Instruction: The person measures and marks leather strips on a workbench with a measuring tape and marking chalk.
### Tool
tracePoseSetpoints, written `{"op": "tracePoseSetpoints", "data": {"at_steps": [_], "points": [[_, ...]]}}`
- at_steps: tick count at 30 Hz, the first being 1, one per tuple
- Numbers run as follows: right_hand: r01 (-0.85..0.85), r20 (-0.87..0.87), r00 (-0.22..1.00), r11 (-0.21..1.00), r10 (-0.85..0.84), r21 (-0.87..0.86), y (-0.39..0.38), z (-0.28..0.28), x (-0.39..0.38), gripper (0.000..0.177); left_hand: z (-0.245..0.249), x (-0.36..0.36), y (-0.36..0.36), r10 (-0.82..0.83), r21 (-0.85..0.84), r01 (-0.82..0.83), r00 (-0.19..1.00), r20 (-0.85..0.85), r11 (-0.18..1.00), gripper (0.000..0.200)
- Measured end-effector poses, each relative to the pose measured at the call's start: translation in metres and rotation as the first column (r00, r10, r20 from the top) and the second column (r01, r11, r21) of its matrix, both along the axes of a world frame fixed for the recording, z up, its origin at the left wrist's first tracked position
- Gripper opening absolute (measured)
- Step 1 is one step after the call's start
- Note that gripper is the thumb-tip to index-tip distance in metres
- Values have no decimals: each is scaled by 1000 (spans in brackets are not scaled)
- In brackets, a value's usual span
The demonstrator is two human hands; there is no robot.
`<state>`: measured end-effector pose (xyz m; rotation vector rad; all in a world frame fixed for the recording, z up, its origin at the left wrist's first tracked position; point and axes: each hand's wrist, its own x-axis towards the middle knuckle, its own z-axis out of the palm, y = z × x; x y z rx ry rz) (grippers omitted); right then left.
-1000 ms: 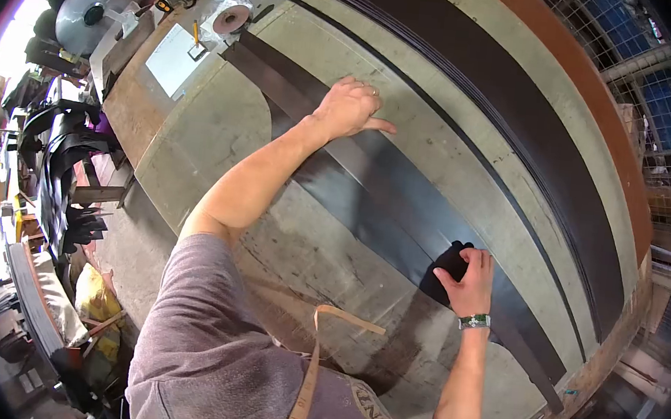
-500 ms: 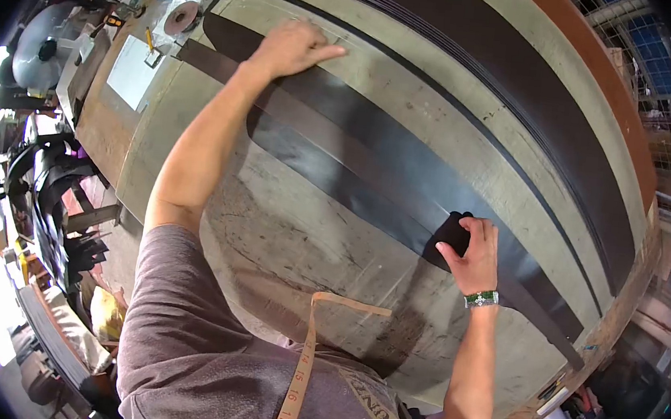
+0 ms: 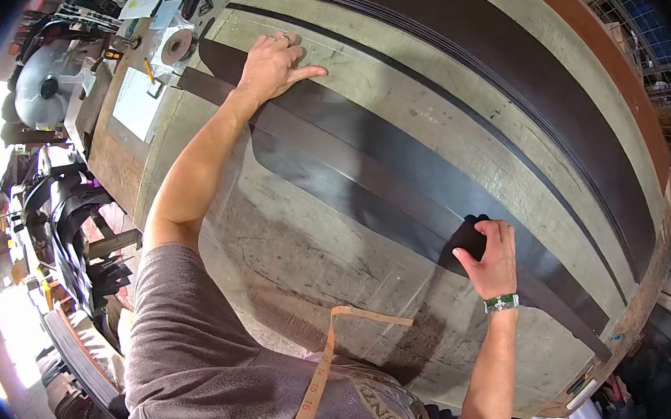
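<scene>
My left hand (image 3: 272,68) lies over the upper edge of a long dark leather panel (image 3: 428,170), near its left end. Its thumb is stretched out to the right and the fingers reach onto the table. A long, narrow brown strip (image 3: 340,157) runs lengthwise across the dark leather, with a darker band showing along its lower side. Farther right, my right hand (image 3: 498,261), with a green band at its wrist, grips a small black block (image 3: 472,237) with a lobed top. The block rests on the strip and leather; its underside is hidden.
A stack of long dark leather sheets (image 3: 481,42) lies along the far side, with a thin black strip (image 3: 413,72) before it. A tape measure (image 3: 325,362) hangs from my neck onto the worn tabletop (image 3: 308,243). Paper (image 3: 137,101) and a tape roll (image 3: 177,46) lie left.
The view has shifted a little, so the table sits slightly farther right and lower. Both hands keep about the same places on the leather; the right still grips the black block.
</scene>
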<state>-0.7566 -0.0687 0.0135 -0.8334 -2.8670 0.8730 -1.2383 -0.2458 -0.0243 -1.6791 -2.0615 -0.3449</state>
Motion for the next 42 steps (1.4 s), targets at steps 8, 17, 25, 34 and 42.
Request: {"op": "tracePoseSetpoints", "data": {"at_steps": [8, 17, 25, 34, 42], "points": [[38, -10, 999, 999, -38, -24, 1, -3, 1, 53, 1, -6, 6, 238, -316, -162, 947, 216, 935, 68], [31, 26, 999, 999, -30, -28, 2, 2, -2, 52, -2, -18, 10, 151, -298, -113, 983, 108, 948, 69], [26, 9, 1000, 999, -26, -39, 2, 2, -2, 52, -7, -22, 11, 122, -237, -110, 992, 38, 965, 67], [8, 15, 1000, 999, -8, -43, 4, 1, -3, 52, 4, -19, 15, 189, -318, -141, 974, 125, 937, 67], [18, 1, 1000, 1000, -18, -10, 1, -2, 0, 53, -2, -20, 6, 136, -77, -116, 928, 346, 990, 48]]}}
